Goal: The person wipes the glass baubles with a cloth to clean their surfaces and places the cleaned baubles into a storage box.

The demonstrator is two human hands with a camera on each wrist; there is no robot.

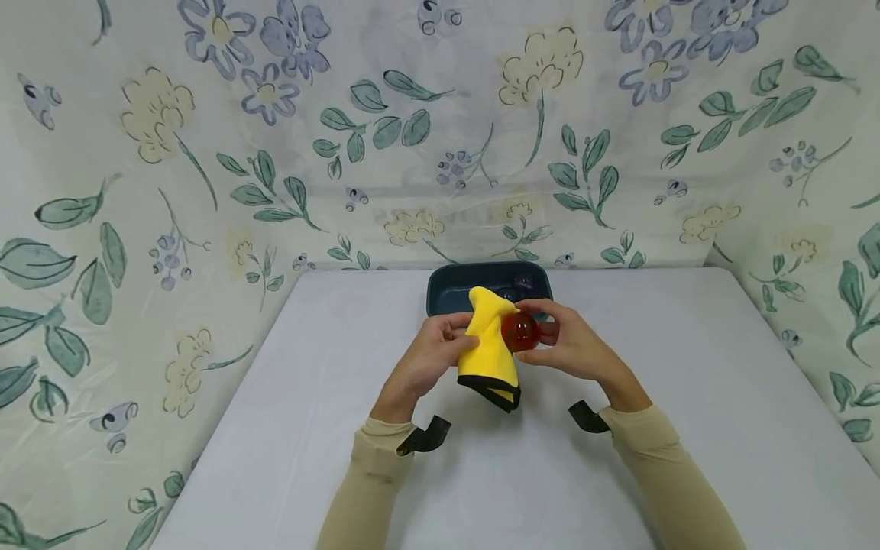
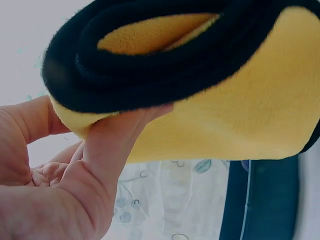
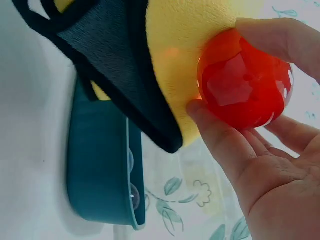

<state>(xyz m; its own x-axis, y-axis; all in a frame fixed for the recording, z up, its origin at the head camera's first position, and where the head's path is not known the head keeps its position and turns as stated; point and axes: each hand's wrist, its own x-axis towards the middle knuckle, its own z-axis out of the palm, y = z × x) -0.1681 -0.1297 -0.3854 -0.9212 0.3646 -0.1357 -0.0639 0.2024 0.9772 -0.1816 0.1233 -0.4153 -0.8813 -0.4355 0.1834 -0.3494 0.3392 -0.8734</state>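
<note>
Your left hand [image 1: 431, 357] pinches the yellow cloth [image 1: 490, 347] between thumb and fingers, bunched and upright above the white table [image 1: 687, 397]. Your right hand [image 1: 574, 347] curls round the red ball [image 1: 519, 332], thumb and fingertips gripping it, pressed against the cloth at its 3 o'clock side. The dark teal tray [image 1: 447, 290] lies just beyond, at 12 o'clock. Risk noted: the ball looks glossy and smooth; a fingertip grip may slip under rubbing pressure, and the ball would likely drop and roll across the table.

Yellow black-edged cloth [image 1: 488, 347], red ball [image 1: 519, 332]
</note>
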